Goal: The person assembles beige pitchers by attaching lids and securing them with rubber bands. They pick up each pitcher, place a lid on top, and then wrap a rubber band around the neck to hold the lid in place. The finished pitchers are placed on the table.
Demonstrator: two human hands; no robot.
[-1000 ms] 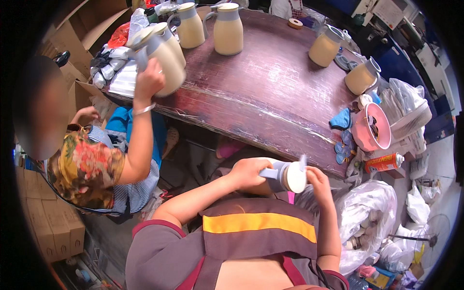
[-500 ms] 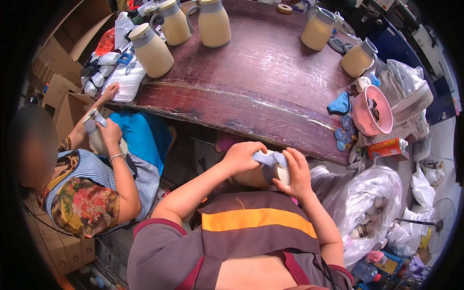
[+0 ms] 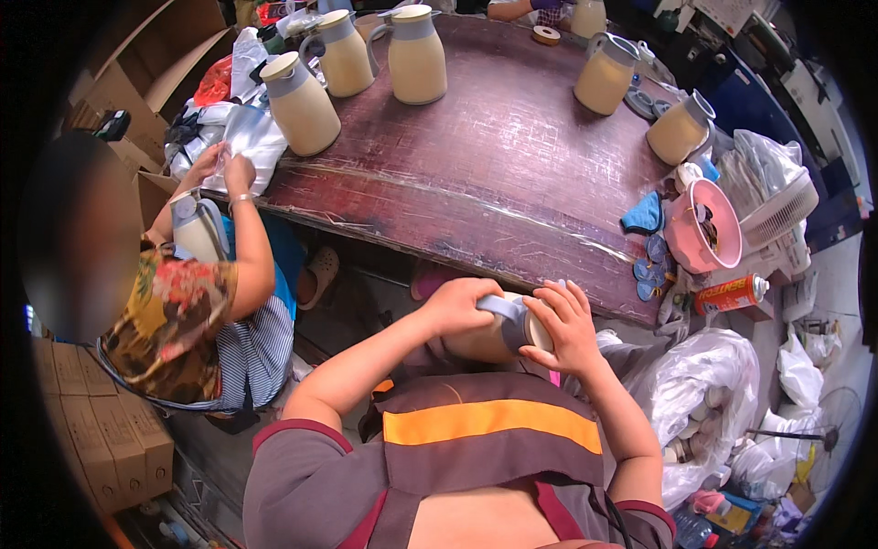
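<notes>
A cream vacuum jug (image 3: 480, 345) with a grey-blue collar and handle lies tilted at my lap, its top pointing right. My left hand (image 3: 460, 309) is closed round its handle (image 3: 500, 306). Curled over the top end, my right hand (image 3: 562, 322) grips the off-white lid (image 3: 540, 335) with fingers and thumb. Part of the jug's body is hidden behind my left hand and forearm.
Three capped jugs (image 3: 417, 59) stand at the left of the dark red table (image 3: 476, 156); uncapped ones (image 3: 606, 75) stand at right. Near the right edge are a pink basin (image 3: 718, 229), a spray can (image 3: 730, 295) and a plastic bag of lids (image 3: 695, 393). A co-worker (image 3: 183, 302) sits left, handling plastic wrap.
My right hand has shifted its fingers further over the lid; my left stays on the handle. The co-worker leans forward, both hands now at the plastic wrap. Another person's hand appears at the far edge.
</notes>
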